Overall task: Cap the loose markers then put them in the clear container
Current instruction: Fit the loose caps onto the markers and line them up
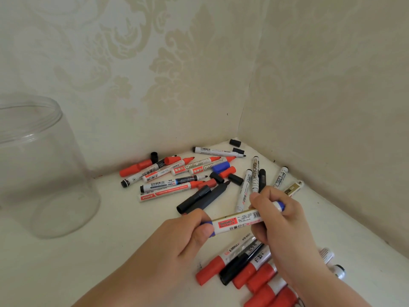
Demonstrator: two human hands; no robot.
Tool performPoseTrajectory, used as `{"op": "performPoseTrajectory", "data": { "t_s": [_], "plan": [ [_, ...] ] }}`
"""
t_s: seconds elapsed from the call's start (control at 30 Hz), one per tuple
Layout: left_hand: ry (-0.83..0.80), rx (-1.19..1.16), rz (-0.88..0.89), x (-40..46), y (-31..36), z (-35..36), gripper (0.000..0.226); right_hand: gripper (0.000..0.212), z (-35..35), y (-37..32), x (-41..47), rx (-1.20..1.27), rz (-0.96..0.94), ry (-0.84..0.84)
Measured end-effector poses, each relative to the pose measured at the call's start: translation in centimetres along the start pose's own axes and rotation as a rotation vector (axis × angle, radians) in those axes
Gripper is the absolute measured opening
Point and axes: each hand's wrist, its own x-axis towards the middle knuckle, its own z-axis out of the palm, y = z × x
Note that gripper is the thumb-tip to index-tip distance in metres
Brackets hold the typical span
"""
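Note:
Both my hands hold one white marker (pixel 238 221) with blue ends above the white table (pixel 132 251). My left hand (pixel 188 235) grips its blue cap end at the left. My right hand (pixel 278 216) grips the other end, where a blue tip shows past my fingers. Several loose markers and caps (pixel 188 173), red, black and blue, lie scattered toward the corner. Several capped red and black markers (pixel 243 267) lie together under my right wrist. The clear container (pixel 37 165) stands upright at the left, with nothing seen inside.
Two patterned walls meet in a corner (pixel 241 129) right behind the marker pile. Loose black caps (pixel 235 142) lie at the very corner. Bare table surface spreads between the container and my left forearm.

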Motion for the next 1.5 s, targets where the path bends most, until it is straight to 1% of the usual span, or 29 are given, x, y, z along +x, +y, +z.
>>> {"op": "performPoseTrajectory", "data": {
  "t_s": [0.1, 0.17, 0.2, 0.23, 0.3, 0.37, 0.4, 0.43, 0.5, 0.6, 0.7, 0.77, 0.83, 0.9, 0.97, 1.03, 1.1, 1.17, 1.23, 1.33, 1.43, 1.5],
  "plan": [
    [0.024, -0.043, -0.07, 0.2, -0.5, -0.6, 0.033, 0.032, 0.0, 0.6, 0.3, -0.092, 0.01, -0.053],
    [0.015, -0.025, -0.095, 0.5, -0.6, -1.1, 0.038, 0.03, -0.4, 0.3, 0.5, -0.203, 0.015, -0.127],
    [0.009, 0.008, -0.105, 0.5, -0.6, -1.3, 0.039, 0.027, -0.8, 0.0, 0.7, -0.262, -0.009, -0.131],
    [0.007, 0.057, -0.121, 0.6, -0.7, -1.4, 0.036, 0.023, -1.3, -0.4, 0.9, -0.291, -0.052, -0.097],
    [0.024, 0.187, -0.158, 0.6, -0.8, -1.5, 0.019, 0.011, -2.9, -0.7, 1.7, -0.261, -0.117, 0.075],
    [0.048, 0.292, -0.179, 0.7, -1.2, -1.6, 0.011, 0.013, -4.5, -0.5, 2.6, -0.212, -0.109, 0.246],
    [0.056, 0.318, -0.185, 0.7, -1.4, -1.7, 0.011, 0.015, -5.0, -0.3, 2.9, -0.201, -0.081, 0.28],
    [0.057, 0.336, -0.189, 0.7, -1.5, -1.8, 0.012, 0.016, -5.2, -0.1, 3.2, -0.214, -0.052, 0.281],
    [0.009, 0.341, -0.195, 0.6, -1.6, -2.0, 0.013, 0.015, -5.3, 0.4, 3.3, -0.301, -0.023, 0.219],
    [-0.127, 0.332, -0.18, 0.4, -1.7, -1.8, 0.019, 0.013, -5.1, 1.1, 3.3, -0.554, -0.069, 0.116],
    [-0.195, 0.307, -0.148, 0.4, -1.7, -1.3, 0.034, 0.011, -5.0, 1.3, 3.3, -0.692, -0.13, 0.097],
    [-0.217, 0.254, -0.116, 0.5, -1.6, -1.1, 0.044, 0.011, -4.8, 1.4, 3.2, -0.75, -0.158, 0.046],
    [-0.235, 0.215, -0.095, 0.5, -1.1, -0.8, 0.039, 0.009, -4.6, 1.4, 2.9, -0.798, -0.193, -0.025],
    [-0.217, 0.204, -0.077, 0.5, -0.8, -0.3, 0.025, 0.005, -4.1, 1.2, 2.5, -0.834, -0.249, -0.117],
    [-0.19, 0.214, -0.064, 0.5, -0.6, 0.1, 0.015, 0.012, -3.3, 1.1, 2.0, -0.859, -0.326, -0.237],
    [-0.177, 0.229, -0.07, 0.6, -0.4, 0.5, 0.011, 0.019, -2.4, 1.5, 1.6, -0.882, -0.407, -0.356],
    [-0.176, 0.207, -0.082, 0.7, -0.4, 0.8, 0.012, 0.019, -1.6, 1.9, 1.3, -0.923, -0.462, -0.443],
    [-0.178, 0.177, -0.093, 0.7, -0.6, 0.7, 0.014, 0.019, -1.3, 2.1, 1.3, -0.931, -0.463, -0.467],
    [-0.174, 0.167, -0.098, 0.8, -0.7, 0.2, 0.021, 0.019, -1.5, 2.1, 1.4, -0.924, -0.441, -0.467],
    [-0.187, 0.212, -0.126, 0.9, -1.0, -0.7, 0.013, 0.018, -2.0, 2.0, 1.5, -0.943, -0.431, -0.443],
    [-0.086, 0.247, -0.13, 0.8, -1.4, -1.5, 0.006, 0.019, -2.1, 1.9, 1.6, -0.969, -0.43, -0.387],
    [-0.001, 0.263, -0.142, 0.9, -1.8, -1.9, 0.008, 0.02, -2.4, 1.8, 1.9, -0.99, -0.44, -0.302]
  ]
}}
